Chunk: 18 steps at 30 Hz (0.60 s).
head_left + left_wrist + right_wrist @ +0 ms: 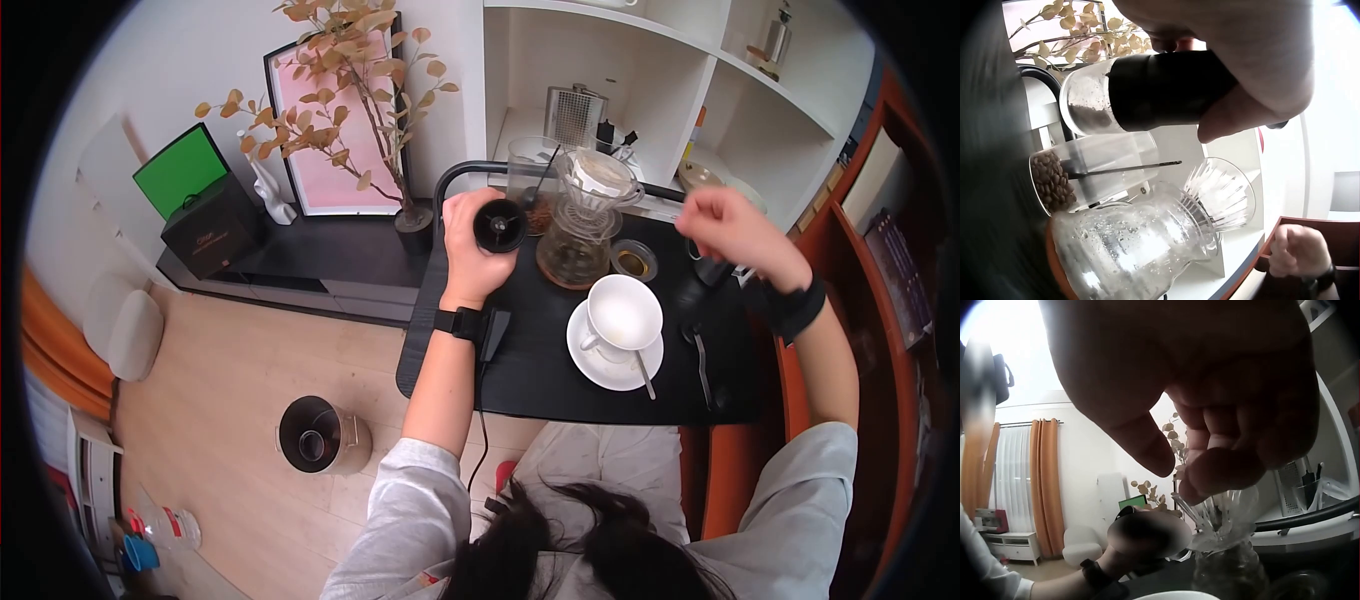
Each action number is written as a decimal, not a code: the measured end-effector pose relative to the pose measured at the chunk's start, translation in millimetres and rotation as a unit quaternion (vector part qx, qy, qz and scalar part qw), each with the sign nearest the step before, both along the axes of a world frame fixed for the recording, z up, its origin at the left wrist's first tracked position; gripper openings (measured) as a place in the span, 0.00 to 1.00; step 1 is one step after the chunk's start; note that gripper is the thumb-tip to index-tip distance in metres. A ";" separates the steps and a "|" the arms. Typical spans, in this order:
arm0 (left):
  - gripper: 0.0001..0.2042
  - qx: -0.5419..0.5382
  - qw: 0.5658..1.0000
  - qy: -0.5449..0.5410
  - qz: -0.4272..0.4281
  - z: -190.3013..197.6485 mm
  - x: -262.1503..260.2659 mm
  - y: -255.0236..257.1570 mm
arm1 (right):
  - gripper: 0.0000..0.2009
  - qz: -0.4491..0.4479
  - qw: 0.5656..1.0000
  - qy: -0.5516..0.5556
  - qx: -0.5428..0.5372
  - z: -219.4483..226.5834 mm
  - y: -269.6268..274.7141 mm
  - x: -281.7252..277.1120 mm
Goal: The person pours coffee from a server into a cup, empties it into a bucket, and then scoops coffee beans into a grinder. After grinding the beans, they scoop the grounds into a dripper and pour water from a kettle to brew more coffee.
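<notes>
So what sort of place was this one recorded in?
Probably a living room at home: there is a low dark cabinet with a pink framed picture standing on it, white open shelving, and orange curtains.

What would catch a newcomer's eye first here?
Probably the white cup on its saucer, bright against the black table. Next, the vivid green panel behind the black box at far left, and the left hand gripping a dark cylinder near the table's left edge.

The lettering on the black box (213, 226) is too small to read.
</notes>
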<state>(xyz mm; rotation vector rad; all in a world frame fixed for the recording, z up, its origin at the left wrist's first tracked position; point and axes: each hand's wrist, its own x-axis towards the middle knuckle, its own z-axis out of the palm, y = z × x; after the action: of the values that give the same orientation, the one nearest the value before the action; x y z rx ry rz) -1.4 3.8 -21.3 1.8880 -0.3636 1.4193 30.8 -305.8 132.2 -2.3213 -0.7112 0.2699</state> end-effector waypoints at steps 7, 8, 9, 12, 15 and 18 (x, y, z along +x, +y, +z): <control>0.26 0.005 1.000 -0.001 -0.010 2.4 -2.5 -3.7 | 0.17 -0.027 0.950 -0.144 -0.275 -75.8 -65.0 -76.5; 0.26 0.007 1.000 0.000 -0.009 2.7 -2.6 -4.4 | 0.19 -0.030 0.941 -0.174 -0.290 -95.3 -73.4 -84.1; 0.26 0.011 1.000 0.000 -0.009 3.1 -3.1 -5.3 | 0.24 -0.034 0.940 -0.133 -0.312 -107.2 -77.6 -92.3; 0.25 0.016 1.000 0.001 -0.006 4.6 -5.9 -7.4 | 0.25 -0.044 0.930 -0.224 -0.288 -158.3 -95.0 -115.4; 0.25 0.013 1.000 -0.005 0.001 3.6 -6.7 -7.9 | 0.20 -0.076 0.928 -0.285 -0.226 -171.4 -96.8 -124.9; 0.24 -0.004 1.000 -0.009 0.009 -0.6 -9.0 -8.9 | 0.18 -0.110 0.928 -0.299 -0.194 -183.3 -101.6 -128.1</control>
<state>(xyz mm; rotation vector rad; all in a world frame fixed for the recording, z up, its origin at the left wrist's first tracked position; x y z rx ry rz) -10.4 -5.1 -21.9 1.8781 -0.3501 1.4497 -97.3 -407.4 -51.0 -2.8695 -0.7132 -0.4658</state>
